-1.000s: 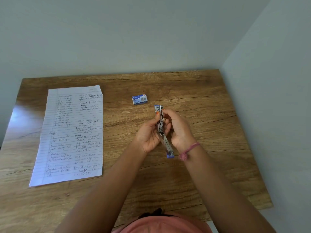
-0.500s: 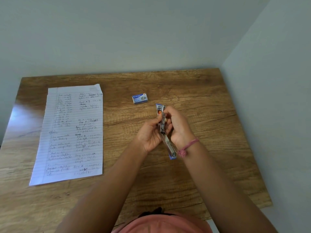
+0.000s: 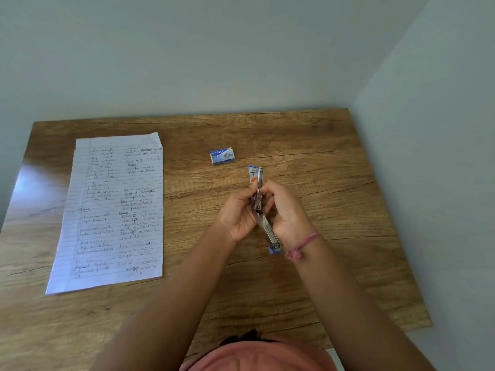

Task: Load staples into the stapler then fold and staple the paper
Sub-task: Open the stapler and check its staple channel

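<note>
Wooden table (image 3: pixel 334 145) fills most of the view, its far edge set against a pale wall and its right edge close to a second wall. On the left part of the table a lined sheet of paper (image 3: pixel 112 210) is laid flat and unfolded, covered in handwriting in two columns, its long sides running from near to far. Two bare forearms are reached out from the near edge, above a pink garment. The left hand (image 3: pixel 238 218) and the right hand (image 3: pixel 288 218) are held together above the middle of the table, right of the paper and well apart from it. Between them a metal stapler (image 3: pixel 263 223) with blue ends is gripped, swung open so that one end points far and the other points near, just beside the right wrist. The fingers of both hands are curled and pressed onto the middle of the stapler, the left thumb with its orange nail lying against the far arm. A pink thread band (image 3: pixel 302 246) is worn on the right wrist. A small blue and white box of staples (image 3: pixel 222 156) rests on the table just beyond the stapler, not touching it.
</note>
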A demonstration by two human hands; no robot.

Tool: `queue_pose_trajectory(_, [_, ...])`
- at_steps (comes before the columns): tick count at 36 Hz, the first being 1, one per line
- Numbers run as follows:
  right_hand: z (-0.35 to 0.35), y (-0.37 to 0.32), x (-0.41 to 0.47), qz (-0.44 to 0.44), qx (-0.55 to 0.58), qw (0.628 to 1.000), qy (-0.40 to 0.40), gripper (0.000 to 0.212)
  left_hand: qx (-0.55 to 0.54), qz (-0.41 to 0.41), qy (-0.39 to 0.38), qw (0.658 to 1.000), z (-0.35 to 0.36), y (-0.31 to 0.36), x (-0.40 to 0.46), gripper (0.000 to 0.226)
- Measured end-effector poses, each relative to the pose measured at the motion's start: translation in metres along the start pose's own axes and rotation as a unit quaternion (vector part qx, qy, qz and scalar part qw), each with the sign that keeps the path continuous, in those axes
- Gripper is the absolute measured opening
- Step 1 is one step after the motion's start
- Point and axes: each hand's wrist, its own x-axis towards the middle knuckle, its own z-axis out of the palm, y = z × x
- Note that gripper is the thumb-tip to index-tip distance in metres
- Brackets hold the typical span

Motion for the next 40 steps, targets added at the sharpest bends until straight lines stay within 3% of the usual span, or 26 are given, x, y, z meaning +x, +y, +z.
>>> queue_pose_trajectory(17, [0.009,0.001,0.000,-0.002,0.008,1.000,0.013,0.019,-0.005,-0.005,0.020,1.000,0.000,-0.001,-0.001,0.025])
queue_pose_trajectory(21, [0.008,0.000,-0.001,0.008,0.020,1.000,0.004,0.010,-0.002,-0.007,0.026,1.000,0.001,-0.001,-0.001,0.024])
queue_pose_trajectory(31, [0.001,0.001,0.000,0.016,0.025,0.999,-0.013,0.021,-0.009,-0.008,0.009,1.000,0.000,0.000,-0.001,0.020])
queue_pose_trajectory(37, [0.003,0.002,0.000,-0.003,-0.007,1.000,-0.017,0.008,-0.022,-0.009,0.010,1.000,-0.002,0.003,0.002,0.023])
queue_pose_trajectory(40, [0.002,0.003,0.000,-0.014,-0.015,1.000,-0.023,0.025,-0.033,-0.013,0.002,0.999,-0.003,0.004,0.003,0.027])
